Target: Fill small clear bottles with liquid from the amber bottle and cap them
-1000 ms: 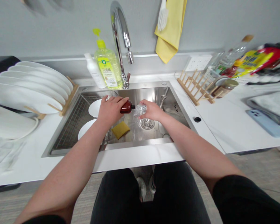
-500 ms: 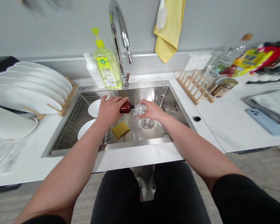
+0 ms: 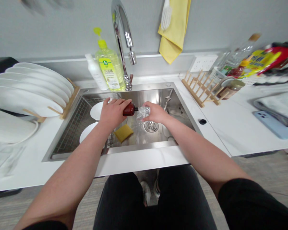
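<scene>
My left hand (image 3: pixel 114 112) is wrapped round a dark red-brown bottle (image 3: pixel 129 110) with a black neck, tipped onto its side so the neck points right. My right hand (image 3: pixel 156 112) grips a small clear glass (image 3: pixel 143 112), its mouth close to the bottle's neck; whether they touch I cannot tell. Both are held over the steel sink (image 3: pixel 144 148). Below them a yellow sponge (image 3: pixel 124 133) lies on the sink floor, left of the drain (image 3: pixel 151 126). White bowls (image 3: pixel 87 131) sit in a wire rack (image 3: pixel 69 127) on the sink's left side, partly hidden by my left arm.
Behind the sink stand a chrome faucet (image 3: pixel 121 35), a yellow-green dish soap bottle (image 3: pixel 110 67) and a white bottle (image 3: pixel 96 72). White plates (image 3: pixel 36 86) fill a wooden rack at left, near a white pitcher (image 3: pixel 12 124). At right are a wooden rack (image 3: pixel 201 89), a jar (image 3: pixel 231 89) and a phone (image 3: pixel 275 124).
</scene>
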{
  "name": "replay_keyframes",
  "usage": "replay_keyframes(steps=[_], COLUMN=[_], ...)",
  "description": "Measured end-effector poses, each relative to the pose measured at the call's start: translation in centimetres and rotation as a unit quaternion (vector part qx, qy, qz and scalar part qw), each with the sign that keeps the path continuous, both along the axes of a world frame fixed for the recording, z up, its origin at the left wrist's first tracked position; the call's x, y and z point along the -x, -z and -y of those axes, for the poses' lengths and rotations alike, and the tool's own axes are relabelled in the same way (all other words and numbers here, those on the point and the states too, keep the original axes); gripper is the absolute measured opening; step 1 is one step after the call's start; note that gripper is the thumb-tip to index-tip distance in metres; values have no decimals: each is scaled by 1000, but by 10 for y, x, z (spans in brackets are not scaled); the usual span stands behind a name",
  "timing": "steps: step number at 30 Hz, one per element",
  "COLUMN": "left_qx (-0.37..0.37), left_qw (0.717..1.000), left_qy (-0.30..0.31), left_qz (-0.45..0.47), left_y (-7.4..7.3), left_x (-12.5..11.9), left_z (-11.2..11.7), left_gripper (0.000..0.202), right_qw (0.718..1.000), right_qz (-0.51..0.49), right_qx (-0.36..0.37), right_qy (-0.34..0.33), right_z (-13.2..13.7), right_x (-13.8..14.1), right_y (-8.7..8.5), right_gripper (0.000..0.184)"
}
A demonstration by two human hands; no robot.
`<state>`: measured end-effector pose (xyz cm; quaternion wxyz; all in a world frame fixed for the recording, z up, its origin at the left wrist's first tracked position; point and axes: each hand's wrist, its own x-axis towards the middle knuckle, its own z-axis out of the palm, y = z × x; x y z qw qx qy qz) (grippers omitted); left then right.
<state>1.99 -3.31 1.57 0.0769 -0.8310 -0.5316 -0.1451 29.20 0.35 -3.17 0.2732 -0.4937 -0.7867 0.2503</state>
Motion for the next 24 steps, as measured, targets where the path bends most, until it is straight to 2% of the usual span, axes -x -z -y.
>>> replay_keyframes(steps=[6, 11, 18, 24], left_qx=[-8, 6, 38, -10], left_qw=[1000, 999, 979, 944], left_qy=[-7, -19, -29, -76], left_qz=[-4, 26, 197, 322], left_y=[1, 1, 12, 10], left_x=[1, 1, 7, 16], left_z=[-1, -1, -10, -5], left_gripper=[74, 76, 88, 84], right_qw=[1000, 997, 988, 970], right_qz=[-17, -70, -149, -225], right_qx=[7, 15, 21, 72], right_qy=[7, -8, -41, -62], right_z=[1, -1, -5, -3], right_x=[1, 0, 0, 3], right_y=[-4, -2, 0, 1], right_gripper=[74, 73, 71, 75])
